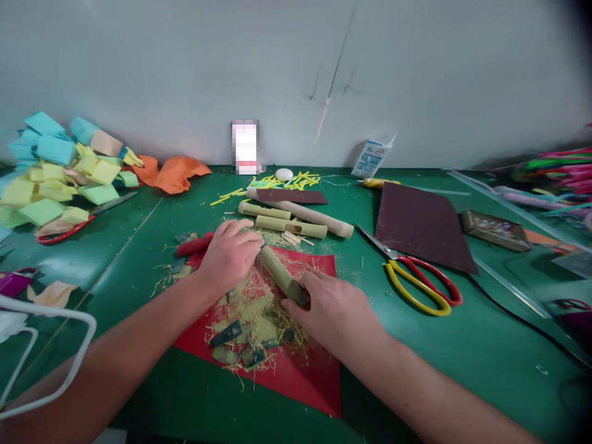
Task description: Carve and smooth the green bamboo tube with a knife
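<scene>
A pale green bamboo tube (277,269) slants over a red sheet (319,382). My left hand (235,251) is closed around its far end, and something dark shows at the fingertips. The near end, with a cut-out notch, is in the grip of my right hand (335,308). Beside my left wrist a red handle (194,245) sticks out; the rest of it is hidden behind the hand. Fine shavings (254,296) and dark scraps (226,333) litter the sheet below the tube. Just beyond lie a notched bamboo piece (312,230) and another bamboo piece (266,211).
Scissors (416,283) with red and yellow handles lie right, beside a dark brown sheet (416,228). A pale wooden rod (324,219) lies behind the bamboo. Folded papers (60,179) heap at left, near a white metal frame (87,345). A phone (245,147) leans on the wall.
</scene>
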A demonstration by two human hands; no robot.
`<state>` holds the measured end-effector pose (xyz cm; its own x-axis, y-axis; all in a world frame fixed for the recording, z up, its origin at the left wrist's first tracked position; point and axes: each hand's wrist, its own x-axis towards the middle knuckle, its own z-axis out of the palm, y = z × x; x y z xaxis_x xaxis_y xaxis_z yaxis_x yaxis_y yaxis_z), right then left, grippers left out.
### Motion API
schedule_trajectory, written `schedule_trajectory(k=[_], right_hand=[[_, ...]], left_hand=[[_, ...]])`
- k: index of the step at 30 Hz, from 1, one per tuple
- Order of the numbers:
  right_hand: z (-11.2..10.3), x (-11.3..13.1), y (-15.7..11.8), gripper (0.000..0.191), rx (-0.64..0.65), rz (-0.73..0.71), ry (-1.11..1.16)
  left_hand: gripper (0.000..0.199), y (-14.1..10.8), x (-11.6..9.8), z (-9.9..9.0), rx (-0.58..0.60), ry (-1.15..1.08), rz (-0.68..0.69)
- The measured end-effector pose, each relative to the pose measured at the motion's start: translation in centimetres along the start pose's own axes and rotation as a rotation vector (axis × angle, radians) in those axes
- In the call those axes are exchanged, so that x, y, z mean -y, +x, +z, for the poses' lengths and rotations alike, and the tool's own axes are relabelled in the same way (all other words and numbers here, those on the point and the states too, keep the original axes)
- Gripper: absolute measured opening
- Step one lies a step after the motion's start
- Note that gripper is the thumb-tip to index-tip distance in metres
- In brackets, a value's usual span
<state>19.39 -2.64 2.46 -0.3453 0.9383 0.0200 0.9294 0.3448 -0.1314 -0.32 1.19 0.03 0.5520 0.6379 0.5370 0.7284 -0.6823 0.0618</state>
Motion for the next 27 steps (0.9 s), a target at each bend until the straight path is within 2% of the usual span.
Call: schedule_trajectory(k=[6, 10, 15, 20, 25, 27], right_hand=[[0.0, 0.0, 0.0, 0.020, 0.005, -0.008, 0.013], [0.0, 0.0, -0.1, 0.022, 0.012, 0.005, 0.002], [0.1, 0.0, 0.0, 0.020, 0.016, -0.021, 0.015], [0.0, 0.0, 0.0, 0.021, 0.025, 0.001, 0.016], [0.2, 0.0, 0.0, 0.021, 0.003, -0.017, 0.031], [0.2, -0.1, 0.0, 0.021, -0.001, -0.011, 0.036]], left_hand=[[0.024, -0.2, -0.9, -0.1, 0.073, -0.134, 0.155], [0.023, 0.0, -0.1, 0.0, -0.018, -0.014, 0.012], [0.027, 0.0, -0.6, 0.1, 0.082, -0.088, 0.195], [0.025, -0.1, 1.1, 0.0, 0.008, 0.034, 0.047], [0.028, -0.1, 0.1, 0.1, 0.069, -0.114, 0.177], [0.026, 0.0, 0.4, 0.2, 0.042, -0.084, 0.133]])
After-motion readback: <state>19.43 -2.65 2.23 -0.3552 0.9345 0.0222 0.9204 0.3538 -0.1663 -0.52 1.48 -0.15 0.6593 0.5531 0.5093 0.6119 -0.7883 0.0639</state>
